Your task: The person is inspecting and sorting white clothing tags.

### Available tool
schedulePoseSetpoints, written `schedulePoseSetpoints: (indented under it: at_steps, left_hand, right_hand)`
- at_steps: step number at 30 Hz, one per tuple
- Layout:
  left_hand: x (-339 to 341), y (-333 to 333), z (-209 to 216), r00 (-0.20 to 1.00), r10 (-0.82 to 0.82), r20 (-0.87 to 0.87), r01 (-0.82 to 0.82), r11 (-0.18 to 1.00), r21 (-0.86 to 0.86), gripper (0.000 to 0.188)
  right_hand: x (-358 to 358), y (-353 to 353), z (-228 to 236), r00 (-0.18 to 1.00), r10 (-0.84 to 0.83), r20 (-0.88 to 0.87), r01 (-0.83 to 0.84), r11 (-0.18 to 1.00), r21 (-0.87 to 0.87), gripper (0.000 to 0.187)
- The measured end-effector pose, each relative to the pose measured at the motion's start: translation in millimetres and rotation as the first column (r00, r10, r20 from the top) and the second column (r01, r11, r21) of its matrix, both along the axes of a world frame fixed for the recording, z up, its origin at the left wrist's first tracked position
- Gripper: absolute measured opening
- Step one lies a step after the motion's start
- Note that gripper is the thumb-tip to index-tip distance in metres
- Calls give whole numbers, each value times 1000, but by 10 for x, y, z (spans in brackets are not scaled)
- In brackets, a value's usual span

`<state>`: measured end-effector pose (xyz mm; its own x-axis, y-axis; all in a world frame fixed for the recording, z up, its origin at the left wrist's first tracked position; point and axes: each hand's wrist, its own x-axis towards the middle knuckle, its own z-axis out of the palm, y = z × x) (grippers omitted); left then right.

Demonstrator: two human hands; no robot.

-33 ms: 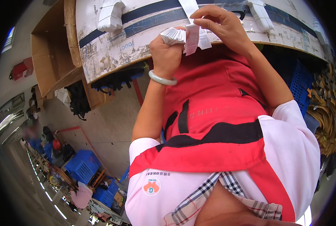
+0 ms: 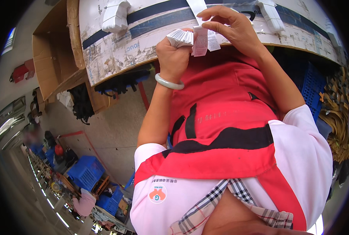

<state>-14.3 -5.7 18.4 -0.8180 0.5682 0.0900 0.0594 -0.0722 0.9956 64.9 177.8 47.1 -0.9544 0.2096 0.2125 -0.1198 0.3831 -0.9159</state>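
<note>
Just before the worn table edge (image 2: 115, 58): left hand (image 2: 173, 55) fisted around a white label stack (image 2: 180, 37), right hand (image 2: 231, 27) pinching one pink-tinted label (image 2: 201, 41).

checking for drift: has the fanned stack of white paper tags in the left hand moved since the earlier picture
No. The fanned stack of white paper tags sits at the same spot against the worn table edge.

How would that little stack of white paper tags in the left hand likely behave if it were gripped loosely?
The stack of white tags looks thin and light, so it would probably fan apart or slip from the left hand. The single tag pinched by the right hand hangs slightly bent, suggesting floppy paper that creases easily.
</note>
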Motion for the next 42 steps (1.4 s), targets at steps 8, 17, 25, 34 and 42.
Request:
schedulePoseSetpoints:
  at_steps: [8,17,25,34,42]
  left_hand:
    - [96,-27,36,984,-48,170,43,998,36,19]
    - [85,-40,-47,990,-73,117,60,992,112,18]
    - [99,-52,-39,988,-75,139,65,995,77,17]
    - [123,-57,-68,953,-129,274,114,991,72,17]
    - [133,-81,-99,620,-439,650,276,898,344,40]
  right_hand:
    - [92,-36,-158,999,51,8,-50,998,-41,15]
    - [107,-53,-68,994,95,52,-94,995,-19,19]
    - [150,-75,-133,993,82,83,-77,995,-66,18]
    - [128,-70,-48,952,170,256,-89,949,-301,14]
    - [134,-228,-72,967,109,232,-50,967,-249,14]
